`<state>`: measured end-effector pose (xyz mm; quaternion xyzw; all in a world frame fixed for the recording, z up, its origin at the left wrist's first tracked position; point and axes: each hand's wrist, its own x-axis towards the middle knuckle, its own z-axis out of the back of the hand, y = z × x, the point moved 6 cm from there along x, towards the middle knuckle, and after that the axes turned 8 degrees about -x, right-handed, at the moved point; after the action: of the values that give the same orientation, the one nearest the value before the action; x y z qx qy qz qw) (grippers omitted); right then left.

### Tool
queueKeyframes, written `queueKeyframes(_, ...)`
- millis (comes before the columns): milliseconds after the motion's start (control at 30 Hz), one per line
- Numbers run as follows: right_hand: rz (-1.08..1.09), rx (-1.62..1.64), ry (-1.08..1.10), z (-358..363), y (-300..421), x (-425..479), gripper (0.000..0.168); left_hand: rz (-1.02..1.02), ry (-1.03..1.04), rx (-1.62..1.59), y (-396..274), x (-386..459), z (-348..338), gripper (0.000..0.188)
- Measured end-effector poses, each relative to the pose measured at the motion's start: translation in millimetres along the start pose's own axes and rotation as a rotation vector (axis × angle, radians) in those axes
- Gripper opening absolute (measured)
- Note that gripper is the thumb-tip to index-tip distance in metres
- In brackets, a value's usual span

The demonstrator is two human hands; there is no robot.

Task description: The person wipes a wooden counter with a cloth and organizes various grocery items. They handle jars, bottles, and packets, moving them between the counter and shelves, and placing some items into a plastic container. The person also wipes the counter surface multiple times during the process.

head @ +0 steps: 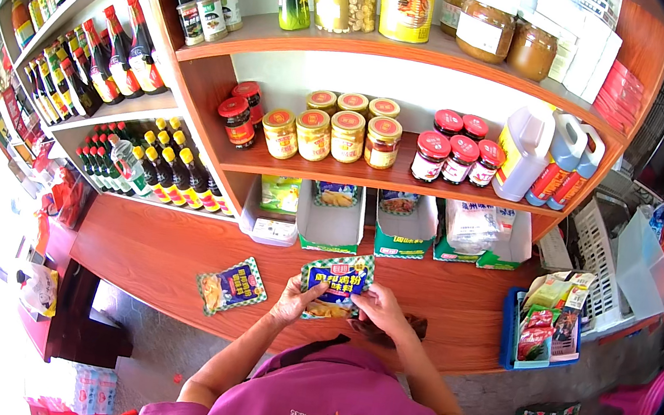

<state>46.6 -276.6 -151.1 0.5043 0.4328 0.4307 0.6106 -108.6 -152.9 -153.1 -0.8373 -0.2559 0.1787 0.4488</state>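
Note:
My left hand (297, 298) and my right hand (380, 308) hold a blue and green checked seasoning packet (337, 279) between them, one at each side, over the wooden counter (161, 247). A second packet of the same kind (233, 286) lies tilted on the counter to the left. Beside and partly behind my right forearm is a dark brown cloth or bag (381, 330); its exact kind is unclear. Open cardboard display boxes stand beyond my hands: one grey inside (330, 223) with a packet at its back, another (405, 237) with a packet too.
Above the counter, a wooden shelf (311, 171) holds jars and plastic jugs (524, 152). A clear plastic bin (268, 230) stands left of the boxes. At right sits a blue basket (511, 328) of packets. Sauce bottles (183, 177) fill the left shelves.

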Motion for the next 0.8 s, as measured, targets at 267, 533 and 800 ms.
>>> queueKeyframes(267,0.108,0.224,-0.298,-21.6,-7.2,64.6,0.019,-0.448,-0.142,0.215,-81.7,-1.3,55.8,0.048)
queueKeyframes(533,0.231,0.045,-0.67,24.4,-29.6,177.4,0.026,-0.508,-0.647,0.172,-99.9,-78.8,221.1,0.023)
queueKeyframes(800,0.179,-0.251,-0.878,21.2,-70.0,243.9,0.03,-0.365,-0.926,0.284,-90.7,-153.2,305.6,0.022)
